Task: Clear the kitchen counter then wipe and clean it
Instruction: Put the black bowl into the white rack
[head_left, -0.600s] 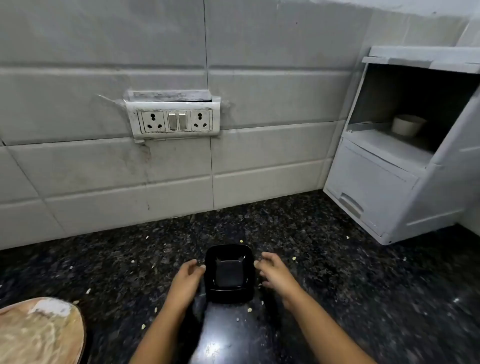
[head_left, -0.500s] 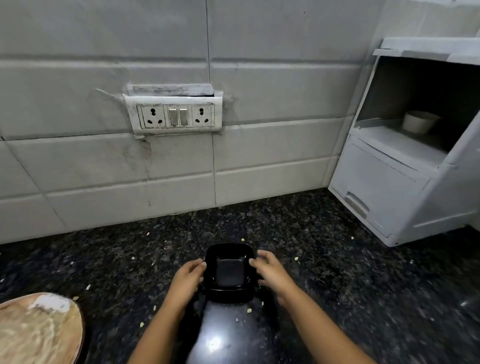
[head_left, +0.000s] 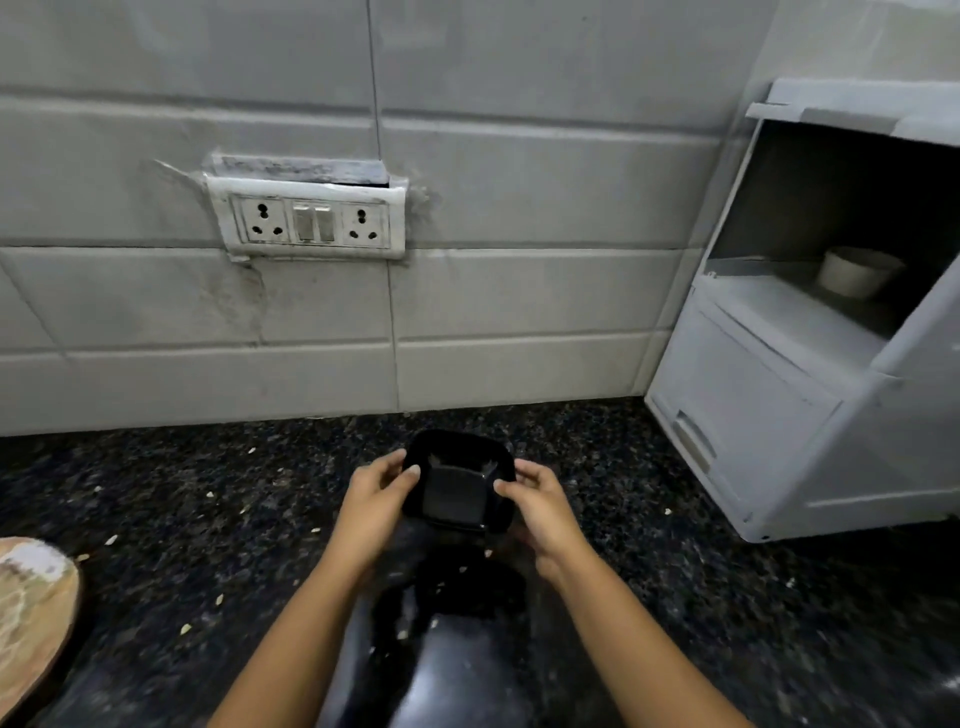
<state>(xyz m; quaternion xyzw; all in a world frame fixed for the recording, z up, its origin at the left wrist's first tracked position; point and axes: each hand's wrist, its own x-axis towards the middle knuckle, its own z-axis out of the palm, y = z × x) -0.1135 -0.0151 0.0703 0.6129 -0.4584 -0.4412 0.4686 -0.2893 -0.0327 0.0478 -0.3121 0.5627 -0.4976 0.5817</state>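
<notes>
A small black square bowl (head_left: 457, 488) is held between both hands just above the dark speckled granite counter (head_left: 208, 519). My left hand (head_left: 374, 506) grips its left rim, thumb over the edge. My right hand (head_left: 537, 506) grips the right rim in the same way. The bowl tilts toward me, so its inside shows and looks empty. Pale crumbs (head_left: 210, 494) lie scattered over the counter around it.
A white plastic storage cabinet (head_left: 779, 415) stands at the right against the tiled wall, with a white cup (head_left: 852, 273) on its open shelf. A socket panel (head_left: 311, 223) is on the wall. A round wooden board (head_left: 31, 613) lies at the left edge.
Both hands have closed on the bowl's rims and lifted it off the counter, tilting it toward me. The view has shifted slightly.
</notes>
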